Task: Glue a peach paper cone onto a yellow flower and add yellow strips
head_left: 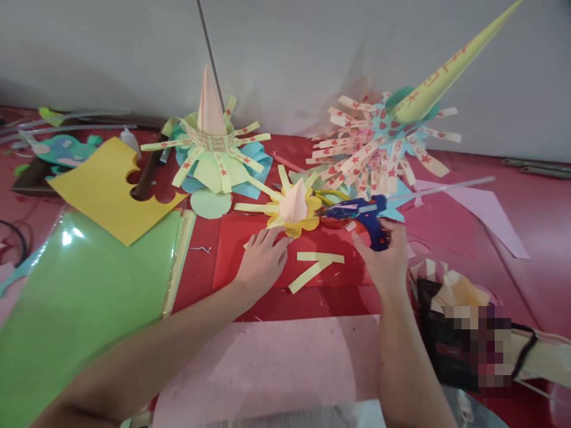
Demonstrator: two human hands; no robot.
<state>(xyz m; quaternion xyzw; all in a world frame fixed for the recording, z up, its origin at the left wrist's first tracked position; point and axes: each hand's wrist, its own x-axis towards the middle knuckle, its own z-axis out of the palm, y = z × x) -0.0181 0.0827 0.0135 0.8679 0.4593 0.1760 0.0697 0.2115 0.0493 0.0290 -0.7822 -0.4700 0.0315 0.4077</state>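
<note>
A blue glue gun (357,208) is gripped in my right hand (387,252), its nozzle pointing left and a clear glue stick sticking out of its back. The nozzle is close to the right side of a yellow paper flower (313,205) that has a pale pink paper cone (293,203) at its centre and pale yellow strips radiating outward. My left hand (264,255) rests at the flower's lower left edge, fingers bent over it; whatever they pinch is hidden. Two loose pale yellow paper strips (319,257) lie on the red sheet (232,255) between my hands.
Behind stand a cone-topped paper hat (212,139) and a larger paper piece with a tall yellow cone (437,83). Yellow paper (107,184) and green sheets (98,297) lie left. Pink scraps (486,211) and a black bag (446,351) are right. A grey wall (285,59) closes the back.
</note>
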